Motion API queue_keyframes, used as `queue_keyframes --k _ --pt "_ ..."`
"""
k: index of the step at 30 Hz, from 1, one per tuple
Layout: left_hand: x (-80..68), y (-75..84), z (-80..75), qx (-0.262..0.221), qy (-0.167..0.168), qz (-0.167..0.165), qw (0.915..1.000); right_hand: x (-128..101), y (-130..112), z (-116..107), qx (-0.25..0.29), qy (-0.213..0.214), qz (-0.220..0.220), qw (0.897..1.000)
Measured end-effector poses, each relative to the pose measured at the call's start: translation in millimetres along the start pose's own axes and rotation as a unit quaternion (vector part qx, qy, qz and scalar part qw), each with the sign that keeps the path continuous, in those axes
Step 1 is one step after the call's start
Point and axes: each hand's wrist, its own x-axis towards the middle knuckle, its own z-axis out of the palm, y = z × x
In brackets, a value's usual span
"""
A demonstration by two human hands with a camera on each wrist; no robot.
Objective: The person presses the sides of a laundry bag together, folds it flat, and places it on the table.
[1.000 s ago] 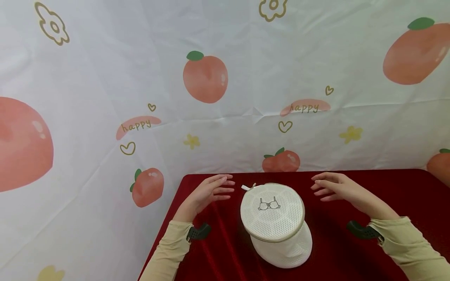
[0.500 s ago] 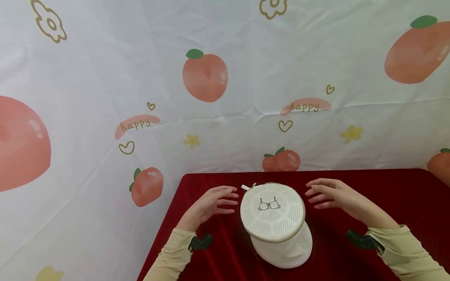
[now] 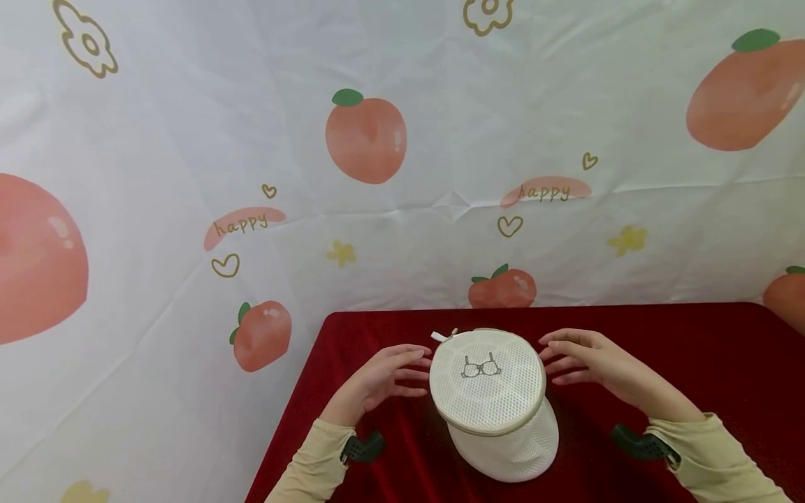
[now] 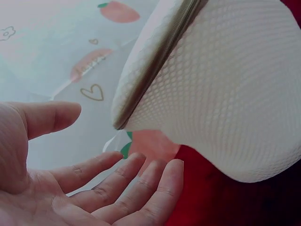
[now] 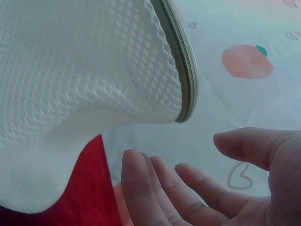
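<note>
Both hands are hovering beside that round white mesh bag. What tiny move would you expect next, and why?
Probably both hands close in to touch the bag's sides. The left hand and right hand are open, palms facing the mesh laundry bag, flanking it just short of contact on the red table.

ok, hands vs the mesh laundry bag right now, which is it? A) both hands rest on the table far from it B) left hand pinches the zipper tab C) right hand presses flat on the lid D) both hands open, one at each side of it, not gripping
D: the left hand and right hand flank the mesh laundry bag with fingers extended, and both wrist views show a gap between fingers and mesh.
</note>
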Motion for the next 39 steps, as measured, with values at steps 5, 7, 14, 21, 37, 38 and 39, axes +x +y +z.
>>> queue_keyframes --k 5,7,14,21,37,38,39 --pt "-1.3 -0.9 5.8 -0.013 -0.010 -0.002 0.9999 1.9 0.9 5.7 0.023 -0.004 -0.006 1.000" --pt "-1.6 -1.1 7.7 -0.016 -0.014 -0.001 0.9998 2.4 0.2 7.8 0.032 -0.008 -0.008 0.999" --pt "-0.9 -2.2 11.4 -0.023 -0.028 0.006 0.9993 2.6 -3.4 13.3 0.040 -0.006 -0.006 0.999" --pt "0.0 -4.3 12.2 -0.033 -0.040 0.018 0.9985 0.8 -5.5 16.7 0.029 -0.002 -0.004 1.000" --pt "2.0 -5.0 18.9 -0.057 -0.058 0.038 0.9959 -0.4 -5.2 26.2 0.019 0.036 0.016 0.999" --pt "2.1 -5.2 19.8 -0.059 -0.056 0.039 0.9959 -0.4 -4.7 26.1 0.022 0.036 0.016 0.999" --pt "2.2 -5.5 20.7 -0.060 -0.053 0.039 0.9960 -0.4 -4.2 26.0 0.023 0.038 0.015 0.999"
